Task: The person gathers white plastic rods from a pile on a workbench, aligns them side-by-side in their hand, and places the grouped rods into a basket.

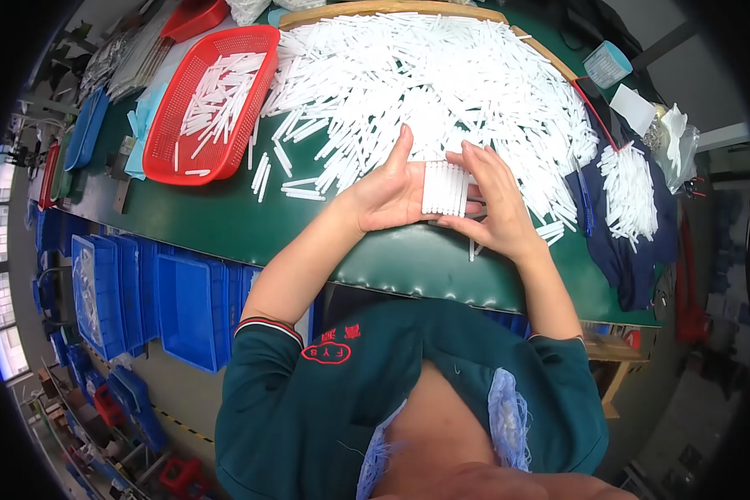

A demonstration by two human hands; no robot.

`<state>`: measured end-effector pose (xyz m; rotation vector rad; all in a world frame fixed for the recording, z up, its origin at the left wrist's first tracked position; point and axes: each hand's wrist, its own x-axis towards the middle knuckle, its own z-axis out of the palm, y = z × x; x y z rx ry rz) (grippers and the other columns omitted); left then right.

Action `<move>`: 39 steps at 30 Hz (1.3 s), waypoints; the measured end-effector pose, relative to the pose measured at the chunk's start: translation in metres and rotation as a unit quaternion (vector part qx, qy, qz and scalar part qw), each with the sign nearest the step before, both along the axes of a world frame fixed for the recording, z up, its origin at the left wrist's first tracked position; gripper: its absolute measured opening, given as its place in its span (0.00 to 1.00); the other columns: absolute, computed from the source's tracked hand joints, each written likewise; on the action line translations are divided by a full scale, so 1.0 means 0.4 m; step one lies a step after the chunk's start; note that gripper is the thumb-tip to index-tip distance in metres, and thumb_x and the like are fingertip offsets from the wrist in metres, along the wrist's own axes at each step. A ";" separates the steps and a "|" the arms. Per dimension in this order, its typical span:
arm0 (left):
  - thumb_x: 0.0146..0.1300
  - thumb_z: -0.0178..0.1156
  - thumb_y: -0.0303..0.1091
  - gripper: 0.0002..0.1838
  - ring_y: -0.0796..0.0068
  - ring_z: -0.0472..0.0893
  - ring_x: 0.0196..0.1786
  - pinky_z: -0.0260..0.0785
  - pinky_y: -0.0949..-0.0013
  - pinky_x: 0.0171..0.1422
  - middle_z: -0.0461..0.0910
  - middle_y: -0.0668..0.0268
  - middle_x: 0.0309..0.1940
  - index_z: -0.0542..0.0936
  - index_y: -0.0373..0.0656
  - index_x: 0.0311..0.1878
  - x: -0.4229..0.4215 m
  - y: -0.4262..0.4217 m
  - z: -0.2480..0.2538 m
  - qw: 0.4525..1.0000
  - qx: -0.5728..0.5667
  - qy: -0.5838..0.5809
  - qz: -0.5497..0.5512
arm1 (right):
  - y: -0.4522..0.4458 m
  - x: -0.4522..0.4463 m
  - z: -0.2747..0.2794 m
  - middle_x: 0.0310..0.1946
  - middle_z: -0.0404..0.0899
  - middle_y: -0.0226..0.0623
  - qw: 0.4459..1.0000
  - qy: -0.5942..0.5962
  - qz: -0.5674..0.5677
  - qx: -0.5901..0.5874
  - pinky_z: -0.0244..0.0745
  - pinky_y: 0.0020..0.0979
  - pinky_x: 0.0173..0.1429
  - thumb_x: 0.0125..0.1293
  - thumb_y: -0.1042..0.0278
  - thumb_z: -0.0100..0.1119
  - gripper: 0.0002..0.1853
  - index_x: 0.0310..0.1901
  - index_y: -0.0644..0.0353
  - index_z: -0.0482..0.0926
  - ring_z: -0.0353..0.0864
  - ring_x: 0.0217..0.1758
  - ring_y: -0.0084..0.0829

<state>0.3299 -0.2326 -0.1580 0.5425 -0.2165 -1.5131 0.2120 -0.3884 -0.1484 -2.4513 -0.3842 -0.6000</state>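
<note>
A neat row of slim white sticks, lying side by side, is held between my two hands above the near edge of the table. My left hand is palm up with its thumb raised away. Its fingers run behind the row, mostly hidden, and bear it from the left. My right hand closes around the row's right side, fingertips at the upper end and thumb at the lower end. Just beyond both hands spreads a big loose heap of similar white sticks.
A red perforated basket holding more sticks stands left on the green table. At right, a stick pile rests on dark cloth. A wooden strip borders the heap. Blue bins are below, left.
</note>
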 end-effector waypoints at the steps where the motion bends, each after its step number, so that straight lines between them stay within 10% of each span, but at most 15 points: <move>1: 0.55 0.22 0.77 0.53 0.54 0.71 0.61 0.68 0.58 0.61 0.68 0.49 0.58 0.56 0.39 0.68 0.000 0.000 0.000 1.000 0.001 0.000 0.000 | 0.000 0.000 0.000 0.57 0.71 0.39 1.000 0.000 0.001 0.002 0.56 0.49 0.68 0.43 0.60 0.73 0.46 0.64 0.60 0.59 0.64 0.65 0.46; 39: 0.52 0.24 0.79 0.56 0.52 0.64 0.66 0.59 0.54 0.68 0.63 0.48 0.64 0.54 0.36 0.69 -0.008 -0.006 -0.015 0.998 -0.048 0.035 -0.035 | -0.003 -0.005 -0.023 0.60 0.67 0.43 0.995 -0.088 -0.038 0.027 0.51 0.53 0.69 0.45 0.58 0.72 0.46 0.65 0.61 0.58 0.66 0.64 0.45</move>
